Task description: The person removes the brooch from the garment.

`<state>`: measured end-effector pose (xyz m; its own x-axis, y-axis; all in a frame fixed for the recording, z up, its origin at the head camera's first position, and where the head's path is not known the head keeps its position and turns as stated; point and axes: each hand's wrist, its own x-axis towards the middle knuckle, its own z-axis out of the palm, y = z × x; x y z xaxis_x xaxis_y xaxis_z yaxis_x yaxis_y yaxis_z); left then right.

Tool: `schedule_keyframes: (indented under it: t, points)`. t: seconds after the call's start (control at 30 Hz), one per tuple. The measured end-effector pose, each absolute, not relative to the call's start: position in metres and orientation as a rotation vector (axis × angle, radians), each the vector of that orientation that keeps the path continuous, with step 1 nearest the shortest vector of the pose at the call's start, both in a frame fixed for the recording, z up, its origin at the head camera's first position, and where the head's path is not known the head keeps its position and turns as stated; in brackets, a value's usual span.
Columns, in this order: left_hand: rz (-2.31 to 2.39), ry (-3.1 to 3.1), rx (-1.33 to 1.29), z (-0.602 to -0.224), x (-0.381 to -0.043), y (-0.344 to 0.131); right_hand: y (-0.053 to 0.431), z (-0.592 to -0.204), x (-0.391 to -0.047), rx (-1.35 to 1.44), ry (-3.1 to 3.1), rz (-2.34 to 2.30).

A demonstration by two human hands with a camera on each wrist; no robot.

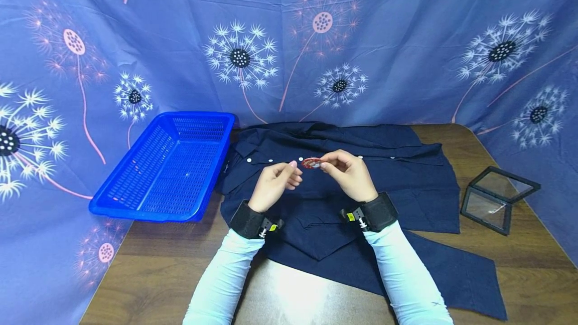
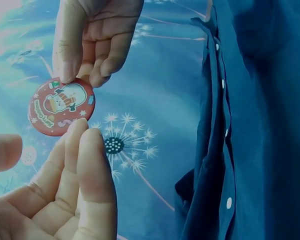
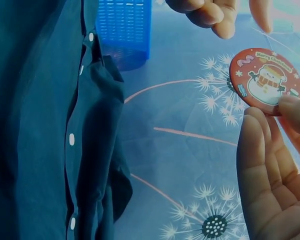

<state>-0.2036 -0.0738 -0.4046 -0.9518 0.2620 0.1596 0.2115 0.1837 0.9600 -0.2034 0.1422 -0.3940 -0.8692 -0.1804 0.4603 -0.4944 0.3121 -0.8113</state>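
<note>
Pinching badge (image 1: 309, 163) at its edge btwn thumb + fingers: R hand (image 1: 351, 174), holding it up above navy shirt (image 1: 420, 184), snowman print (image 3: 265, 84) visible in both wrist views. L hand (image 1: 276, 180) just beside badge, w/ a gap, thumb apart from loosely bent fingers. Shirt lies spread on table (image 1: 167, 265), w/ white buttons (image 3: 71, 139) in a row. Blue basket (image 1: 144, 216) on L side, black frame (image 1: 493, 196), unfolded, on R side, dandelion-print cloth (image 1: 180, 24) hanging behind table

The badge (image 3: 262, 82) is red with a snowman print, the shirt (image 1: 415, 189) plain navy, the basket (image 1: 167, 182) bright blue.
</note>
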Motion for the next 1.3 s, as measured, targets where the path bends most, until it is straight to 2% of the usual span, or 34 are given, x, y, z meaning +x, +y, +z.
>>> schedule_keyframes:
  t: [0.17, 0.47, 1.3]
  points:
    - [1.923, 2.374, 0.446, -0.405, -0.204, -0.074, 0.138, -0.386, -0.196, 0.627, -2.311, 1.534]
    - [1.938, 2.327, 0.423, -0.409, -0.207, -0.072, 0.141, -0.406, -0.208, 0.716, -2.253, 1.52]
    - [2.033, 2.185, 0.363, -0.407, -0.207, -0.072, 0.14, -0.406, -0.208, 0.784, -2.24, 1.566]
